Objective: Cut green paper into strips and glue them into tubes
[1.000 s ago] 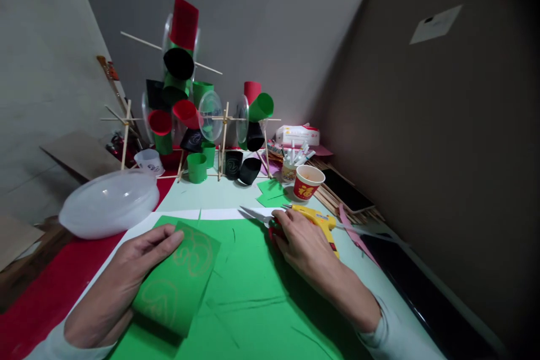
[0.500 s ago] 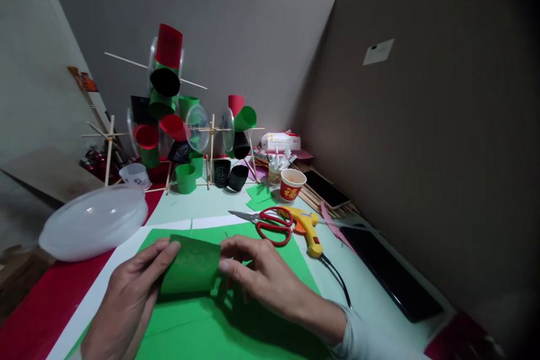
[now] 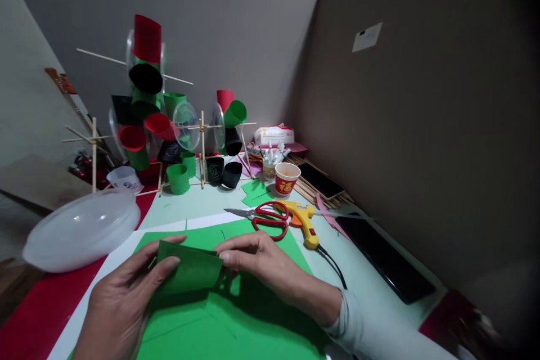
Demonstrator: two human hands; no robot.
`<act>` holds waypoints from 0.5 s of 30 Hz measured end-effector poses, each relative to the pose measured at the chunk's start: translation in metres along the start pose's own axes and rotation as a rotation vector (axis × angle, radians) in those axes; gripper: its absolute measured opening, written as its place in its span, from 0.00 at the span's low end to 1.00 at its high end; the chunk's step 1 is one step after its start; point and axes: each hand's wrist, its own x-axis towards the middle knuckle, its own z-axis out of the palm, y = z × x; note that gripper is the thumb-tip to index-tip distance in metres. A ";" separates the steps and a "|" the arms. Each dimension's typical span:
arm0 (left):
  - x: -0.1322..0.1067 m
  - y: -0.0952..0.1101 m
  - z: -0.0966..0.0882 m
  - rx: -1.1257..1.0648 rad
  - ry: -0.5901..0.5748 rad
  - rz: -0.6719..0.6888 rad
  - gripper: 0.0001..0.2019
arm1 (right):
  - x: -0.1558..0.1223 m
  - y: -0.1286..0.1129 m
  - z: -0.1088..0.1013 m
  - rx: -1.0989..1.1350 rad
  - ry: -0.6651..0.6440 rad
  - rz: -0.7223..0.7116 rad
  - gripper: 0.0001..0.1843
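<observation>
Green card (image 3: 189, 271) above pale table (image 3: 327, 239), grey wall (image 3: 236, 28) behind

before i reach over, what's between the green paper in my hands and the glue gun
Your right hand, over the large green sheet, pinching the edge of the green paper, then the red-handled scissors; the head view shows it.

From my remote station I'm seeing matt folded paper (image 3: 190, 271) at the right hand (image 3: 268, 264); beyond it, metal-bladed scissors (image 3: 252, 214) are lying beside a smooth plastic glue gun (image 3: 304, 215).
</observation>
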 end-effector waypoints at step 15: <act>0.003 -0.003 -0.004 0.222 -0.039 0.269 0.20 | 0.001 0.002 0.008 0.485 0.203 0.071 0.26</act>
